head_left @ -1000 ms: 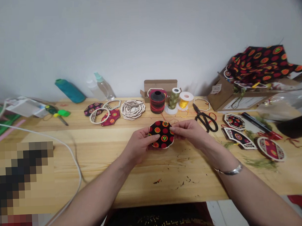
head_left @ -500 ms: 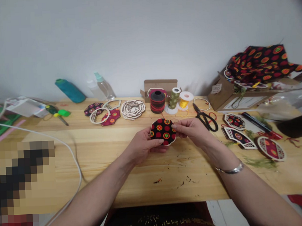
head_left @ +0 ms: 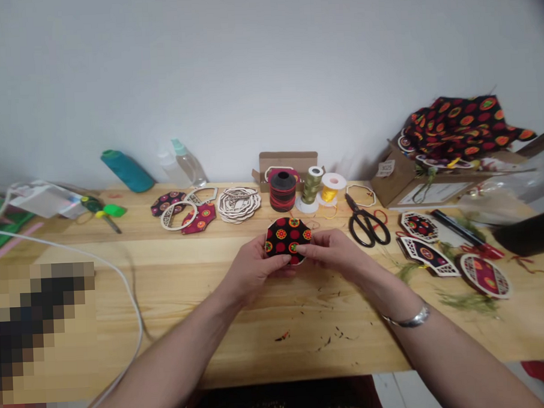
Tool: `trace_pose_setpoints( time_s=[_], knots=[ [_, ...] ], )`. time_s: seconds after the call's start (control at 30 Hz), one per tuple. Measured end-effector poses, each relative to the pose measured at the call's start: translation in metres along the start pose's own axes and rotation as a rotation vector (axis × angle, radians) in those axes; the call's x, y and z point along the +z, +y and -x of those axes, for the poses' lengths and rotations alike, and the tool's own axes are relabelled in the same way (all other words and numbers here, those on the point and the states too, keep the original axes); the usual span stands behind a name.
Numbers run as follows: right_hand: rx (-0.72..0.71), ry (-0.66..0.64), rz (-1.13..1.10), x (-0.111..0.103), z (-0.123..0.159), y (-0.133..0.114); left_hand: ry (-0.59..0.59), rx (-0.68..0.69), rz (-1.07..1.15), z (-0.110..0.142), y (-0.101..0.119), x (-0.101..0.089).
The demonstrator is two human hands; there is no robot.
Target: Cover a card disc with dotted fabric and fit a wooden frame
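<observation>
Head view: left hand (head_left: pixel 252 266) and right hand (head_left: pixel 332 250) pinch a patterned fabric disc (head_left: pixel 285 236) between their fingers (head_left: pixel 303 249).

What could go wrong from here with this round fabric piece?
The fabric disc is only pinched between the left hand and right hand, so it could slip onto the table among the scraps. The scissors lie near the right hand and could get knocked.

Silver bangle (head_left: pixel 411 319) on the right wrist (head_left: pixel 389 307)
</observation>
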State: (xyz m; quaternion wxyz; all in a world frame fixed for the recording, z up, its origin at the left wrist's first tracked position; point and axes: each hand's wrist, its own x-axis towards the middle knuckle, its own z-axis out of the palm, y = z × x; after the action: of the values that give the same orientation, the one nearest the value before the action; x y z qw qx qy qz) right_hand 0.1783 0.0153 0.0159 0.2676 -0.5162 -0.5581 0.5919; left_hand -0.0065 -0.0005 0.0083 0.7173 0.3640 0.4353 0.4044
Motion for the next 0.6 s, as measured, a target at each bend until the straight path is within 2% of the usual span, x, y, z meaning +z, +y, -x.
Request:
trace_pose_setpoints(
  time_s=[0.4, 0.6],
  knots=[
    [-0.087, -0.013, 0.005, 0.0021, -0.0017, 0.0033, 0.010, 0.016, -0.021, 0.0012, -0.0009, -0.0010],
    [-0.103, -0.015, 0.032, -0.0009, -0.0017, 0.0047, -0.021, 0.014, 0.085, 0.0020, 0.0027, 0.0002]
  ],
)
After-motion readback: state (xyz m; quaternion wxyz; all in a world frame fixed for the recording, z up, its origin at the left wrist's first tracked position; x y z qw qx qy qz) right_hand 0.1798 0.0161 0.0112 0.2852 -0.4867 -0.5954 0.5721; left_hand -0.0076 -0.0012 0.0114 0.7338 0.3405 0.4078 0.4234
